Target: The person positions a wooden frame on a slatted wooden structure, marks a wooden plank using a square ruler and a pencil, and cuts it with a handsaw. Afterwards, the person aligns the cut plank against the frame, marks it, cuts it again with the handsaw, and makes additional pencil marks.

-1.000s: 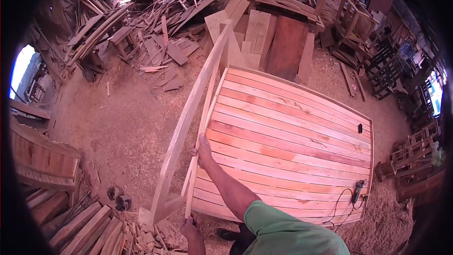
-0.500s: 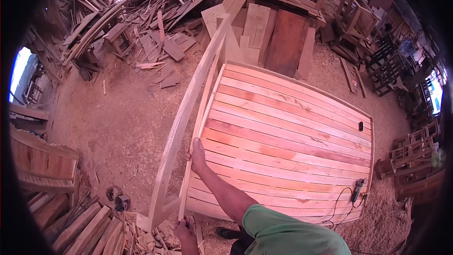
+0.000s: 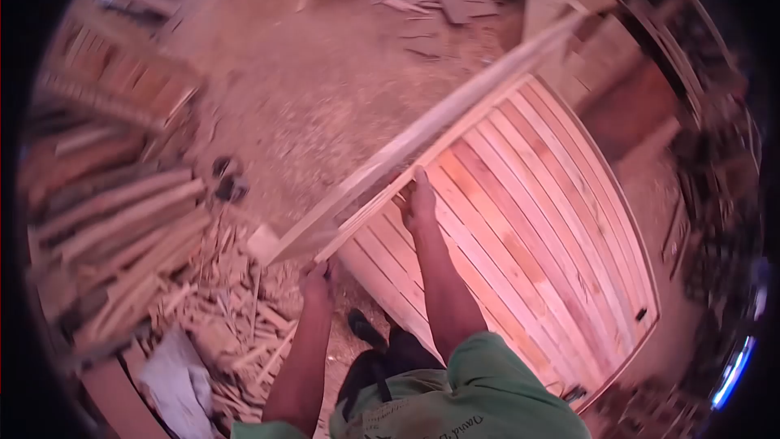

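Note:
A long, thin wooden strip (image 3: 363, 226) runs diagonally along the near edge of a slatted wooden panel (image 3: 520, 219). My left hand (image 3: 317, 278) is closed around the lower end of this strip. Farther up, my right hand (image 3: 418, 202) grips it, thumb on top and the other fingers mostly hidden beneath. Beyond the strip, a thick, curved wooden rail (image 3: 422, 132) stands parallel to it, with a gap between the two. The panel's pale and reddish slats slope away to the right.
Wood offcuts (image 3: 236, 309) cover the floor at the lower left, near a stack of timber (image 3: 122, 236) and a white sack (image 3: 175, 382). A slatted wooden piece (image 3: 122, 65) stands at upper left. A small black object (image 3: 641, 314) lies on the panel's far corner.
My view has swung left and down, so the panel appears rotated and farther right. My left hand and forearm are now fully in view. Both hands stay on the strip.

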`<state>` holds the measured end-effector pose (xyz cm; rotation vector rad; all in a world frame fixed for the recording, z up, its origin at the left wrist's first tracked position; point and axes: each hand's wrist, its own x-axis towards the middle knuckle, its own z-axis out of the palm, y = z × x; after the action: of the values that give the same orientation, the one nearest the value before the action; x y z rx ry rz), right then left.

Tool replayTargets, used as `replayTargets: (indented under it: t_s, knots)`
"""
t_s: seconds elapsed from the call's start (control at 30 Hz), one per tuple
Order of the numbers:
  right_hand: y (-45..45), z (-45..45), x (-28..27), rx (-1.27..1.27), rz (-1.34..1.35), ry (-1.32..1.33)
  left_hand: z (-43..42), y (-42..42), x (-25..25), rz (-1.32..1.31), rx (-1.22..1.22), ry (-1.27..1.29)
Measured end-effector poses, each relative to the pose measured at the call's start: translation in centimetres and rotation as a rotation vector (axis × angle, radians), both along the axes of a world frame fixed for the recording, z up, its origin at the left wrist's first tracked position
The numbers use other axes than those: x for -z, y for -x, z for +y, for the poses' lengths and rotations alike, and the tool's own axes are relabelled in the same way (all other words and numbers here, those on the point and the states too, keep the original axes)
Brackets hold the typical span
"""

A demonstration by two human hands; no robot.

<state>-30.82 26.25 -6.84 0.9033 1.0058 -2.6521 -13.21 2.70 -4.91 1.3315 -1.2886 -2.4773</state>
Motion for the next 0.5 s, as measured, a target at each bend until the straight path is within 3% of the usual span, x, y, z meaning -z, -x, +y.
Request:
replayTargets:
  t_s: [0.07,0.17,0.5]
  knots:
    - [-3.1,-2.0,-2.3,-0.063,-0.014,0.051,0.2,0.8,0.4,0.011,-0.074,-0.082]
    - [-4.9,-3.9,-0.8,-0.104,0.063,-0.003,0.5,0.7,1.7,0.025,-0.208,-0.194]
    - [-2.5,-5.4,-0.2,-0.088,0.114,0.038,0.1,3.9,4.0,0.036,-0.377,-0.314]
